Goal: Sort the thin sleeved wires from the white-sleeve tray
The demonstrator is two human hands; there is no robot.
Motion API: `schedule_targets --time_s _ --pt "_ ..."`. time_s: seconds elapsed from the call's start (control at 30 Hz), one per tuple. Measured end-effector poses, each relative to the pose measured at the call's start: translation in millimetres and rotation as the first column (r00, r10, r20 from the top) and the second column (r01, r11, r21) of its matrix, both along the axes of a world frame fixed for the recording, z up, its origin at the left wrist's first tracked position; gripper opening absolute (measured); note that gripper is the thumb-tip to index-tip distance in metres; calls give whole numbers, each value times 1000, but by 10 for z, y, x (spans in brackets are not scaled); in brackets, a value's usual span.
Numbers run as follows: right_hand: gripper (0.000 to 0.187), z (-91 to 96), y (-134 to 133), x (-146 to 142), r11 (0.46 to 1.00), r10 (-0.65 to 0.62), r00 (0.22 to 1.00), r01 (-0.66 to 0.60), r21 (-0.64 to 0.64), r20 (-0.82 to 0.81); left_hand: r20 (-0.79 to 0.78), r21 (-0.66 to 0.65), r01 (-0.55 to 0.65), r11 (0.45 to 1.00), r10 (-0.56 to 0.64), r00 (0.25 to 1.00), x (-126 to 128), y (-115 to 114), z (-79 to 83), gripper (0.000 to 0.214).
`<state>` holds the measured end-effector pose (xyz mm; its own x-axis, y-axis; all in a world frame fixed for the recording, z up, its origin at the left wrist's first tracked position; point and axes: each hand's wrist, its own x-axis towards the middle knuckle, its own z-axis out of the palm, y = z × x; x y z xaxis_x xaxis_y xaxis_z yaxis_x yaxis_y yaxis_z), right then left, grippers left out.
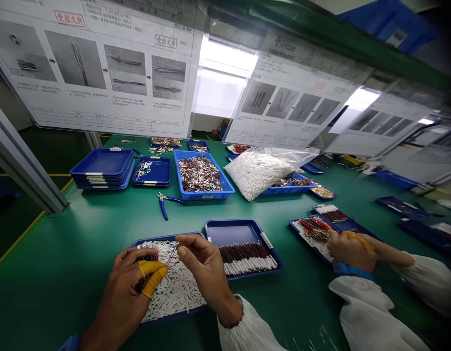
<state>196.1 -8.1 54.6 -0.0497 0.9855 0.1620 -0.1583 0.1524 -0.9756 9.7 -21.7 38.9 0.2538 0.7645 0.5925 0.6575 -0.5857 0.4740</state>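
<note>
My left hand (125, 285), with yellow finger cots on its thumb and a finger, is closed around a bundle of thin wires; dark ends show by the palm. Thin dark wires (172, 254) stick out from its fingertips toward my right hand (208, 270), whose thumb and forefinger pinch at their far end. What lies between these fingertips is too small to make out. Both hands are above a blue tray (174, 318) full of short white sleeves (181, 291). Beside it, another blue tray (233, 230) holds a row of red and dark wires with white ends (249, 258).
Blue-handled pliers (166, 202) lie behind. Farther back are stacked blue trays (103, 163), a bin (207, 196) of loose wires and a bag of white sleeves (260, 170). At right, a co-worker's hands (351, 251) work over another tray. Instruction sheets (112, 105) hang overhead.
</note>
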Motion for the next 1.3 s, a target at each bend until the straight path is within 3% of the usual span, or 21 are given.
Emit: schedule_targets --time_s 0.1,0.23,0.43,0.6,0.67,0.8,0.93,1.07,1.17,1.3 --pt "15 -1 3 -26 999 -42 999 43 32 -18 0 -11 12 1000 -12 1000 5 4 -6 16" --pt "23 6 -7 -25 994 -108 993 109 13 -39 19 -42 -29 999 30 999 2 1 -11 23" --pt "27 -6 -22 -46 994 -69 987 55 -96 -143 62 -53 -47 998 50 997 12 -9 -25 22" --pt "26 9 -11 -64 998 0 987 -11 -62 -164 62 -26 -32 999 34 997 37 -12 -13 26" --pt "16 12 -6 -65 999 -10 987 3 -41 -162 47 -27 -5 1000 6 999 42 -12 -1 25" --pt "16 -22 -3 -73 994 -72 976 53 -97 -207 53 -71 8 997 -4 999 38 -13 10 24" --pt "20 -73 6 -69 986 -97 957 55 -157 -275 90 -121 -45 992 56 994 4 -5 -19 23" --pt "43 -77 17 -30 979 -49 946 -19 -205 -319 111 -176 -102 979 122 986 -49 15 -54 20" --pt "29 -46 1 -29 980 -18 960 -38 -197 -278 104 -192 -101 976 123 987 -62 19 -54 20" --pt "17 -12 -31 -72 988 -77 970 43 -150 -230 100 -163 -52 985 69 993 -25 -2 -45 20"
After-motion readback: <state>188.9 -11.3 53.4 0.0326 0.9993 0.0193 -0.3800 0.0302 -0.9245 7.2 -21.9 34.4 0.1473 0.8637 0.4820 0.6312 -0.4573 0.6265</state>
